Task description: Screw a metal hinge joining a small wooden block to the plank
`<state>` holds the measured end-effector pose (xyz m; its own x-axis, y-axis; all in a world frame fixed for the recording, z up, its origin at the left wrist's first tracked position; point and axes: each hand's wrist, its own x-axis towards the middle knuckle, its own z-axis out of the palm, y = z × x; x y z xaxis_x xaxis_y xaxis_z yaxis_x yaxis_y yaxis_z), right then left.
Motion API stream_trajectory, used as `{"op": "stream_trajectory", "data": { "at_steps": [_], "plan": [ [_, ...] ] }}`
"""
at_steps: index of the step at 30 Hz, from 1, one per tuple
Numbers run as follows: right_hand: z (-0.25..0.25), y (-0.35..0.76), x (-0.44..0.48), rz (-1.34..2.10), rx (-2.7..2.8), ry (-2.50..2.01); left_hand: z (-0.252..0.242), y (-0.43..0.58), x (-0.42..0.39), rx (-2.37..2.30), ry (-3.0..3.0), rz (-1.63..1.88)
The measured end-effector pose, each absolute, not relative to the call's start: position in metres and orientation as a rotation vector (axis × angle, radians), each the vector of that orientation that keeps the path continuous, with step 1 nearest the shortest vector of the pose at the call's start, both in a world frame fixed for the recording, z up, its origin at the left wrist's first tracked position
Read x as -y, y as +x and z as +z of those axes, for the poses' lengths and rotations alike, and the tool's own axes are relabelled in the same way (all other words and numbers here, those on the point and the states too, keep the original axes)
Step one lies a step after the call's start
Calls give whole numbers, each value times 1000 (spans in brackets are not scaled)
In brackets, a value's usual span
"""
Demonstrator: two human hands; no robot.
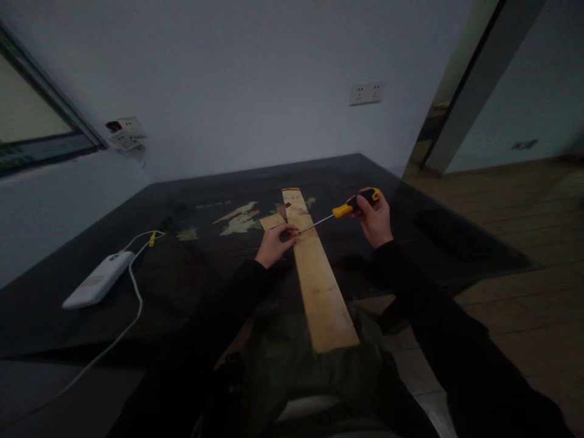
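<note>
My right hand (375, 220) is wrapped round the yellow-and-black handle of a screwdriver (343, 210). Its thin metal shaft slants down to the left, and the tip meets a long wooden board (319, 274). At the tip, my left hand (275, 243) has its thumb and fingers pinched together over the board's left edge. Whatever sits between those fingers is too small to make out. A short piece of wood (272, 221) sticks out to the left from the board, just beyond my left fingers. The board's near end juts over the table edge towards my lap.
The dark table (182, 201) carries a printed flower-and-bird pattern. On its left lies a white power bank (98, 281) with a white cable (138, 292) trailing off the near edge. Wall sockets (365, 93) are behind the table; a doorway opens at the right.
</note>
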<state>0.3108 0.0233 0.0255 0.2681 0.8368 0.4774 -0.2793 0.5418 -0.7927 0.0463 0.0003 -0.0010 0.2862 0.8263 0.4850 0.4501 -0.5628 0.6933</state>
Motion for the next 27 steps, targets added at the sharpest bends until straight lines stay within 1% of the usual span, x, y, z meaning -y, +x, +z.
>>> {"op": "stream_trajectory", "data": {
  "at_steps": [19,23,27],
  "plan": [
    [33,308,-17,818,1118,-678,-3,47,-2,-1144,2126,1189],
    [51,308,-22,857,1229,-654,-3,46,-1,-1144,2133,1198],
    [84,301,-26,1013,1315,-661,-1,46,0,-1147,2132,1183]
  ]
}}
